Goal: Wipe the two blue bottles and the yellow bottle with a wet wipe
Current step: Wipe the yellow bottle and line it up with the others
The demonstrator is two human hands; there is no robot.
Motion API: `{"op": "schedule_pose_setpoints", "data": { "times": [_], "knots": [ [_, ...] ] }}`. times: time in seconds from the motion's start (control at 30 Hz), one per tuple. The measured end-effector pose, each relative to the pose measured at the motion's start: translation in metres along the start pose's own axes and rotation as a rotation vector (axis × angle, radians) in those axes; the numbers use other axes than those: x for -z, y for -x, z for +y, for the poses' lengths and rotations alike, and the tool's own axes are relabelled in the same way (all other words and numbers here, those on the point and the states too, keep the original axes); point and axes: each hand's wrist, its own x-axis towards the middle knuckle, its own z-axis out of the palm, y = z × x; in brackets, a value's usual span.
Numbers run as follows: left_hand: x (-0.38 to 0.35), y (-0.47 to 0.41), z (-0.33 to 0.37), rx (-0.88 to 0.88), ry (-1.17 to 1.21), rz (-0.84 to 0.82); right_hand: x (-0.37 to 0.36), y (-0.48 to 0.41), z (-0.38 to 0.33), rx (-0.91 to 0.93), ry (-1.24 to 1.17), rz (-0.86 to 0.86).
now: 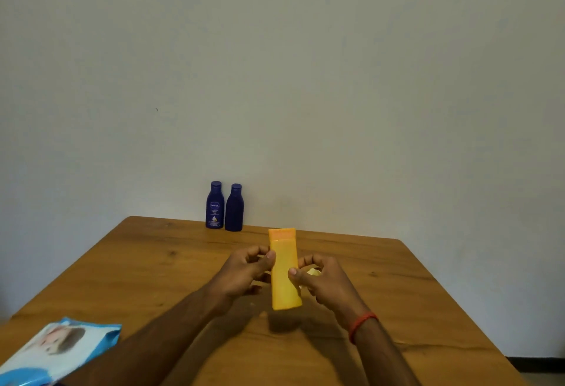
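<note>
I hold the yellow bottle (285,275) upright above the middle of the wooden table (146,266). My left hand (244,272) grips its left side with thumb and curled fingers. My right hand (321,278) pinches the right side with its thumb, and a pale wet wipe (313,272) is bunched in its fingers, mostly hidden. Two dark blue bottles stand side by side at the table's far edge against the wall: the left blue bottle (215,206) shows a label, the right blue bottle (234,208) shows a plain back.
A blue and white pack of wet wipes (58,349) lies at the table's near left corner. A plain wall (305,80) rises directly behind the table. The table's right edge runs diagonally toward the near right.
</note>
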Motion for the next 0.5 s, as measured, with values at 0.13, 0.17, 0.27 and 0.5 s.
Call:
{"op": "schedule_pose_setpoints", "data": {
  "times": [0.13, 0.17, 0.27, 0.5],
  "knots": [
    [0.003, 0.035, -0.003, 0.004, 0.292, -0.111, -0.002, 0.042, -0.018, 0.074, -0.021, -0.082],
    [0.004, 0.043, -0.004, -0.003, 0.365, -0.137, -0.004, 0.051, -0.021, 0.088, -0.039, -0.098],
    [0.008, 0.063, -0.009, -0.043, 0.469, -0.234, -0.008, 0.075, -0.027, 0.096, -0.086, -0.136],
    [-0.001, 0.094, -0.009, -0.081, 0.565, -0.307, -0.022, 0.107, -0.034, 0.106, -0.040, -0.126]
  ]
}}
